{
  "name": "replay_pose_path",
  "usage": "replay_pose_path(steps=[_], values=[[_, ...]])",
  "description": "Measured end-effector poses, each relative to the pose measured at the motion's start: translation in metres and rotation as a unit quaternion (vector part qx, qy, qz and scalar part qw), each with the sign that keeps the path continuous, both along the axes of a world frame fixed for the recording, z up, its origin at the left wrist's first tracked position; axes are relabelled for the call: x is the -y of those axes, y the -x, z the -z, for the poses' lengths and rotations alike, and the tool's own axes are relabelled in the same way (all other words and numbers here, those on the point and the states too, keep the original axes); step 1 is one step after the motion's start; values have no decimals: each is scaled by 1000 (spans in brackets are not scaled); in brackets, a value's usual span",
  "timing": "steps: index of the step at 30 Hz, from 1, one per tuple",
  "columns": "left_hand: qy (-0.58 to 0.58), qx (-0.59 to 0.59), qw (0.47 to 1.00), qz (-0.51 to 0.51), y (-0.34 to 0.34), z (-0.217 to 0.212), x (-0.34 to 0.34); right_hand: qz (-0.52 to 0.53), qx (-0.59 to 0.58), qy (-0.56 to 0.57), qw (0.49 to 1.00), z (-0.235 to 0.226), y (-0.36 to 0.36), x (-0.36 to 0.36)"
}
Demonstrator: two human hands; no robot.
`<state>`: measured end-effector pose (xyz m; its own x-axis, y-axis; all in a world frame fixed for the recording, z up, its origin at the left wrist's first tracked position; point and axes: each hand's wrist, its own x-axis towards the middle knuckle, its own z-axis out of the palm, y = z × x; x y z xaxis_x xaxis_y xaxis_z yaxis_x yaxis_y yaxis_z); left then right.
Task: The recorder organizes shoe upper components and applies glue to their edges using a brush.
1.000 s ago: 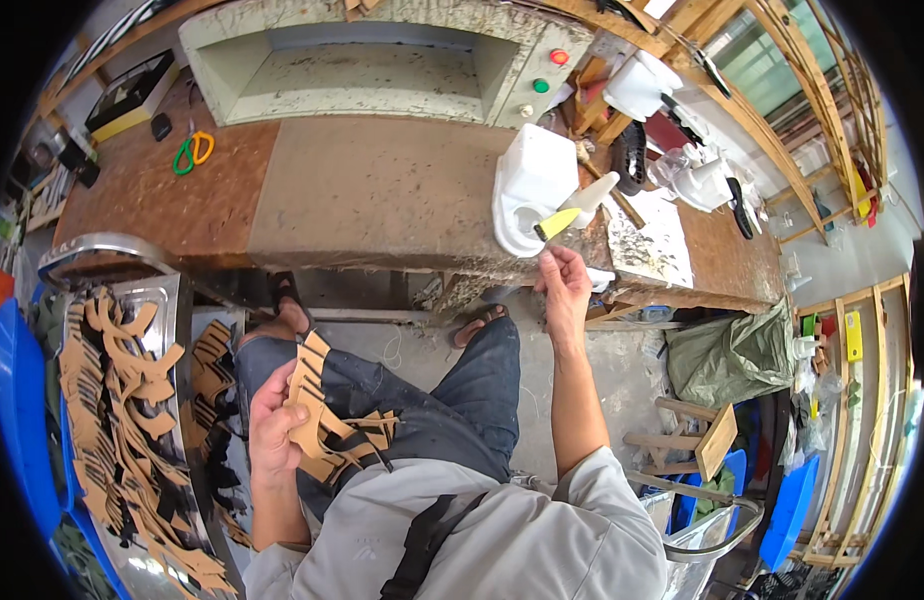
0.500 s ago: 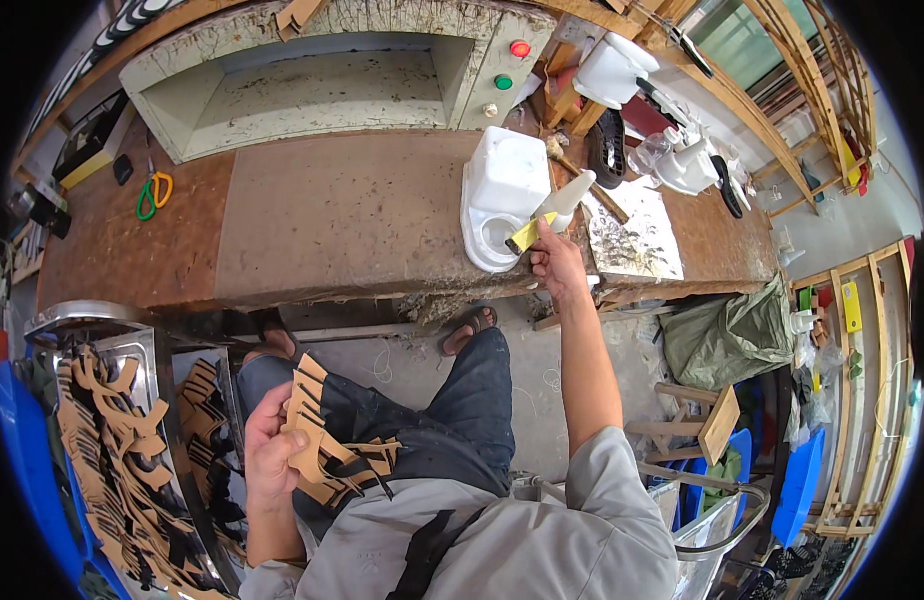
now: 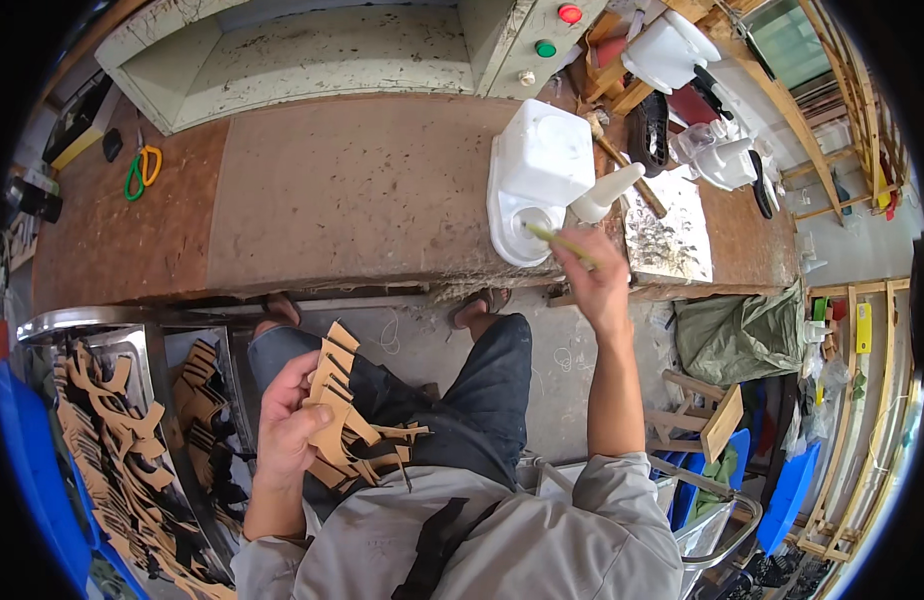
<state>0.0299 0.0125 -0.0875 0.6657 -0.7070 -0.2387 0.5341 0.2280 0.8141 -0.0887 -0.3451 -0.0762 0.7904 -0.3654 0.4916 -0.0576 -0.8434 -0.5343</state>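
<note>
My left hand (image 3: 291, 418) grips a stack of tan, strappy shoe upper pieces (image 3: 334, 400) with black edges, held above my lap. Between the fingers of my right hand (image 3: 597, 272) is a flat yellow brush (image 3: 562, 243), seen nearly edge-on and slightly blurred. Its tip is at the round opening at the front of a white plastic glue pot (image 3: 542, 165); whether it touches the glue inside I cannot tell. A white squeeze bottle with a cone nozzle (image 3: 607, 193) lies beside the pot, just beyond my right hand.
More tan upper pieces (image 3: 122, 440) fill a metal-framed rack at left. Green-and-orange scissors (image 3: 142, 172) lie on the brown bench (image 3: 332, 200), below a pale machine housing (image 3: 342, 60). A wooden-handled tool (image 3: 632, 175), a dark shoe sole (image 3: 649, 138) and stained paper (image 3: 672, 230) are at right.
The brush has turned from flat-side view to edge-on, its tip now at the pot's opening. My view has shifted slightly. My left hand still holds the tan pieces.
</note>
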Motion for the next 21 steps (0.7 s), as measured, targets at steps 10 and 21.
replay_pose_path(steps=[10,21], values=[[-41,8,999,15,4,-16,-3,106,-25,-54,993,15,18,-13],[-49,88,995,11,16,-10,-17,-201,65,-313,926,-40,-9,-167]])
